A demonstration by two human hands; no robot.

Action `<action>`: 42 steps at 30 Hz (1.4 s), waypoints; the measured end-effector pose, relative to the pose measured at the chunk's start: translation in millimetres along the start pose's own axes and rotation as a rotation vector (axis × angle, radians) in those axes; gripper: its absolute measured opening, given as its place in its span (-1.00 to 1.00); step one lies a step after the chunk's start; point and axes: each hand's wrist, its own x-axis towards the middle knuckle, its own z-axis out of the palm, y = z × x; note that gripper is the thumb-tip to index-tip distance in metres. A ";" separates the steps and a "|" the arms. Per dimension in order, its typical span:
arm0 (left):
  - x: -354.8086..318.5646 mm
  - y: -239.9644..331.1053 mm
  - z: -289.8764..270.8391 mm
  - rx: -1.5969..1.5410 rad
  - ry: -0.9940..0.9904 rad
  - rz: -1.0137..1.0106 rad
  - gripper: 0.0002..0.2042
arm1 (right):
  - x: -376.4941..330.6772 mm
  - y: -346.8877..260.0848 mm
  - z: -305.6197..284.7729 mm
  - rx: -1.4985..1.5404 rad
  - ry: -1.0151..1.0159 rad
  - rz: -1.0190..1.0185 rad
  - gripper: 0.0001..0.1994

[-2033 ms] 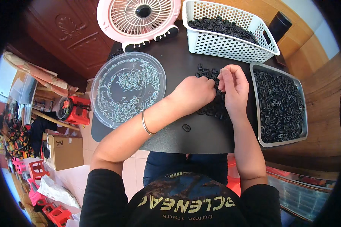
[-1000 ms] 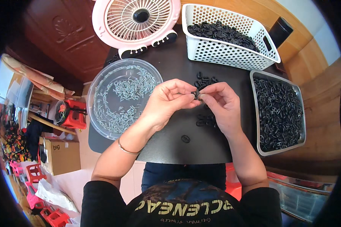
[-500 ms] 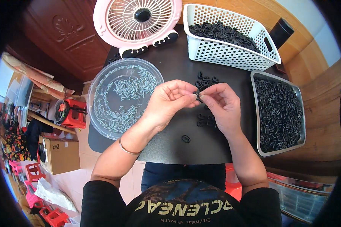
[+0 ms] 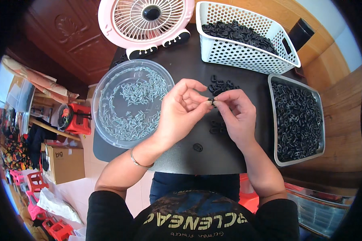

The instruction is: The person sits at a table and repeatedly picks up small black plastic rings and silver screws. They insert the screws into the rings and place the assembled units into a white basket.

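Observation:
Over the middle of the dark table, my left hand (image 4: 182, 108) and my right hand (image 4: 237, 111) meet at the fingertips. Between them is a small black plastic piece (image 4: 212, 101), pinched from both sides and mostly covered by the fingers. Behind and under my right hand lie several loose black oval pieces with holes (image 4: 219, 85). One single black oval piece (image 4: 197, 147) rests apart, closer to my body. To the left of my left hand stands a round clear plastic tub (image 4: 101, 129) holding many small silvery screws (image 4: 144, 89).
A steel tray (image 4: 276, 149) full of black oval pieces sits at the right. Behind it stands a white perforated basket (image 4: 245, 64) with more black parts, beside a black cylinder (image 4: 301, 34). A pink fan (image 4: 124, 42) occupies the back left of the table (image 4: 177, 158).
My left hand's fingers have loosened a little, with the index finger raised off the pinch. The black piece stays between the fingertips of both hands. The view has shifted slightly.

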 end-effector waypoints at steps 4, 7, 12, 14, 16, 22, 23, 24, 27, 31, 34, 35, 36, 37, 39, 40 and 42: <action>1.5 -2.2 -2.6 -0.005 -0.019 -0.021 -0.73 | -0.4 3.5 -0.8 0.014 -0.019 0.017 -0.90; 2.6 -2.2 -4.8 -0.028 -0.022 -0.044 -0.74 | 0.4 1.6 -1.6 0.012 -0.035 0.030 -0.90; 6.0 -4.1 -6.6 -0.139 -0.037 -0.105 -0.80 | 4.2 -0.3 -5.6 0.143 -0.067 0.082 -0.90; 7.3 -3.9 -8.1 -0.162 -0.037 -0.156 -0.83 | 4.0 1.3 -4.0 0.187 -0.063 0.094 -0.89; 7.3 -5.8 -8.8 -0.203 -0.054 -0.154 -0.84 | 4.0 0.7 -3.0 0.200 -0.068 0.097 -0.89; 8.3 -7.5 -11.6 -0.247 -0.058 -0.148 -0.83 | 4.0 0.8 -4.9 0.138 -0.076 0.085 -0.89; 8.1 -7.1 -11.5 -0.247 -0.056 -0.154 -0.82 | 3.9 1.6 -5.4 0.118 -0.075 0.076 -0.89; 7.7 -6.1 -10.8 -0.253 -0.056 -0.164 -0.82 | 3.8 2.3 -5.7 0.098 -0.074 0.068 -0.89; 6.7 -3.5 -9.4 -0.254 -0.058 -0.194 -0.81 | 4.0 3.9 -6.2 -0.017 -0.069 0.034 -0.89; 6.5 -3.6 -9.7 -0.219 -0.069 -0.228 -0.81 | 3.9 4.2 -4.1 -0.092 -0.047 0.010 -0.92; 6.4 -3.2 -7.4 -0.177 -0.058 -0.200 -0.80 | 3.5 2.2 -2.0 -0.152 -0.035 0.022 -0.96; 5.6 -2.7 -6.5 -0.158 -0.049 -0.182 -0.80 | 2.9 2.6 -1.5 -0.154 -0.040 0.050 -0.97; 4.5 -1.9 -5.1 -0.113 -0.031 -0.141 -0.79 | 2.3 3.2 -0.9 -0.157 -0.044 0.078 -0.98; 3.2 -0.8 -3.1 -0.067 -0.013 -0.101 -0.78 | 1.6 4.3 0.0 -0.129 -0.044 0.095 -0.98; 1.7 -2.4 -1.2 0.051 0.000 -0.010 -0.75 | 0.1 6.7 1.9 -0.074 -0.041 0.129 -0.96; 0.9 -4.5 -1.9 0.126 -0.002 0.040 -0.74 | -0.3 5.5 3.0 -0.047 -0.048 0.151 -0.96; -0.5 -5.2 -2.6 0.243 -0.011 0.111 -0.73 | -1.0 2.2 4.2 0.007 -0.061 0.196 -0.94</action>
